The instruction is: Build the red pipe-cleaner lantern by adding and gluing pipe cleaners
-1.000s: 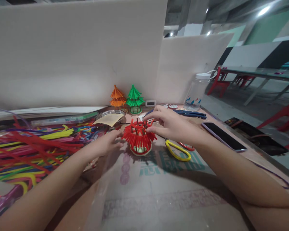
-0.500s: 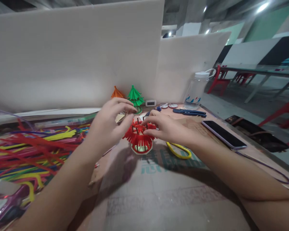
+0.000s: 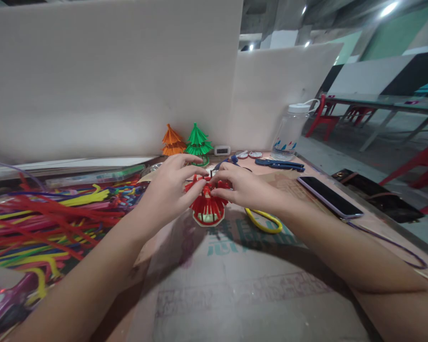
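A small red pipe-cleaner model (image 3: pixel 207 207) with a fringed skirt stands on the cardboard-covered table (image 3: pixel 235 285). My left hand (image 3: pixel 171 190) and my right hand (image 3: pixel 244 187) meet over its top, fingertips pinching the red upper pieces from both sides. Behind them stand a finished orange tiered model (image 3: pixel 171 141) and a green one (image 3: pixel 198 142) against the white partition.
A heap of coloured pipe cleaners (image 3: pixel 50 213) fills the left. Yellow-handled scissors (image 3: pixel 266 222) lie right of the red model. A phone (image 3: pixel 329 196), blue pliers (image 3: pixel 280 164) and a clear water bottle (image 3: pixel 288 133) sit at the right; red chairs stand beyond the table edge.
My left hand rose from beside the model's base and came down onto its top opposite the right hand. My right hand stayed at the top.
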Demonstrator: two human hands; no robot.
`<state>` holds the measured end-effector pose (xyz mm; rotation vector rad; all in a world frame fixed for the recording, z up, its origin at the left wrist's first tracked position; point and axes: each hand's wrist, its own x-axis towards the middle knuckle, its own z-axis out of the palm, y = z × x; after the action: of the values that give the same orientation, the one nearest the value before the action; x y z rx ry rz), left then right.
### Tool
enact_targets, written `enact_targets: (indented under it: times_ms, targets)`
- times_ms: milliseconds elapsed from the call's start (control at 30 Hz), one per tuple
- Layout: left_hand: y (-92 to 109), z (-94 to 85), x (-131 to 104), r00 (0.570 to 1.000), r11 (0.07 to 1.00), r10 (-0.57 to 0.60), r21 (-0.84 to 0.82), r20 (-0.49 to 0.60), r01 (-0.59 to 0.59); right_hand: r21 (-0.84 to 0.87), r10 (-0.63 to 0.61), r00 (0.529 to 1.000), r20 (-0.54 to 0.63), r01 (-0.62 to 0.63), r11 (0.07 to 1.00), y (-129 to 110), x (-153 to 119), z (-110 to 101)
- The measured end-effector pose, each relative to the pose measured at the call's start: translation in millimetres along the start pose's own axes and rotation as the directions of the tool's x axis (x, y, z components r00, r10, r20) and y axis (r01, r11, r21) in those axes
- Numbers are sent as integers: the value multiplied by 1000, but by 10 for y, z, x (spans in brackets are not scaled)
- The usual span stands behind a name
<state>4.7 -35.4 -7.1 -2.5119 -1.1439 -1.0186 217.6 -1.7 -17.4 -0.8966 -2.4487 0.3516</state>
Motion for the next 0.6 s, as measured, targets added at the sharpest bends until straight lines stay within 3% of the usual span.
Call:
enact_targets:
  times_ms: [600]
  targets:
    - [-7, 30, -13, 996, 995, 66, 67, 58, -70, 72, -7, 1000, -3, 7, 997, -27, 26, 23]
